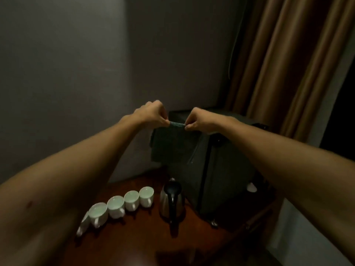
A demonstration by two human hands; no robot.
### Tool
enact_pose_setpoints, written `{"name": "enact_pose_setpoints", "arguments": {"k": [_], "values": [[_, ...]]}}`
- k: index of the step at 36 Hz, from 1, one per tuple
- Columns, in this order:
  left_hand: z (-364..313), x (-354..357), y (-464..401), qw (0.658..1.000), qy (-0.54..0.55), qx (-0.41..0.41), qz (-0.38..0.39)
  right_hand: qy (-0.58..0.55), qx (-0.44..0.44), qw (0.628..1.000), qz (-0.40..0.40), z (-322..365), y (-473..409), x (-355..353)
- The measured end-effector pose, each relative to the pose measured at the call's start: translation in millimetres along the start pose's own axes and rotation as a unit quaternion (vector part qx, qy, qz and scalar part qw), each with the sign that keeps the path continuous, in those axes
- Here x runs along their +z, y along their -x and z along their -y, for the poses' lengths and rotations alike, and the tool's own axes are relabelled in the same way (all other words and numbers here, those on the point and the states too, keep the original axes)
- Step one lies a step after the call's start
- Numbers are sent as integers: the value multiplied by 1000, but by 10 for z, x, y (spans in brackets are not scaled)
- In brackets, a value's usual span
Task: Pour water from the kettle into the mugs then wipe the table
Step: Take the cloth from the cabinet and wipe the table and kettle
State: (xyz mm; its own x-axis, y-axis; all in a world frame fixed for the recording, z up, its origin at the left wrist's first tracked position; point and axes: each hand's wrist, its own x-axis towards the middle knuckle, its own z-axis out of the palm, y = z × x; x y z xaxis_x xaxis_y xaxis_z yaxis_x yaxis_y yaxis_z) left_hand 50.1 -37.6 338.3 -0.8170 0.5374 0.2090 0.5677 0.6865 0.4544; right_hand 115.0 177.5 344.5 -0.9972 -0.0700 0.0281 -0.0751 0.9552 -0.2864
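A dark grey-green cloth (173, 143) hangs in the air in front of a dark cabinet. My left hand (151, 114) pinches its top left corner and my right hand (197, 120) pinches the top right corner, both raised well above the table. Below them a steel kettle (171, 203) with a black lid and handle stands upright on the dark wooden table (134, 240). Left of the kettle, several white mugs (131, 200) stand in a curved row; those I can see into hold water. The leftmost mug is partly hidden by my left forearm.
A dark box-like cabinet (226, 169) stands on the table's far right, against the grey wall corner. Brown curtains (288, 64) hang behind it on the right. A small white object (251, 187) lies beside the cabinet.
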Motion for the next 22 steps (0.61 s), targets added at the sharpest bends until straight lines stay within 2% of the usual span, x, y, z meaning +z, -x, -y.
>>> {"name": "enact_pose_setpoints", "arguments": {"k": [3,8,14,20,22], "values": [[-134,-146,-368,1000,-7,14,-16,-11,5,1000,-3,-126,-185,-346],[-407,-33,-1510,998,9,42,-56,-12,13,999,-37,-879,-876,-934],[-564,236,-2650,995,46,37,-81,-39,18,996,-83,-1763,-1692,-1330],[-825,377,-3272,986,39,74,-143,-47,6,986,-161,-2275,-2059,-1541],[-814,516,-3354,987,40,77,-135,-44,8,985,-167,-2393,-2076,-1439]]}}
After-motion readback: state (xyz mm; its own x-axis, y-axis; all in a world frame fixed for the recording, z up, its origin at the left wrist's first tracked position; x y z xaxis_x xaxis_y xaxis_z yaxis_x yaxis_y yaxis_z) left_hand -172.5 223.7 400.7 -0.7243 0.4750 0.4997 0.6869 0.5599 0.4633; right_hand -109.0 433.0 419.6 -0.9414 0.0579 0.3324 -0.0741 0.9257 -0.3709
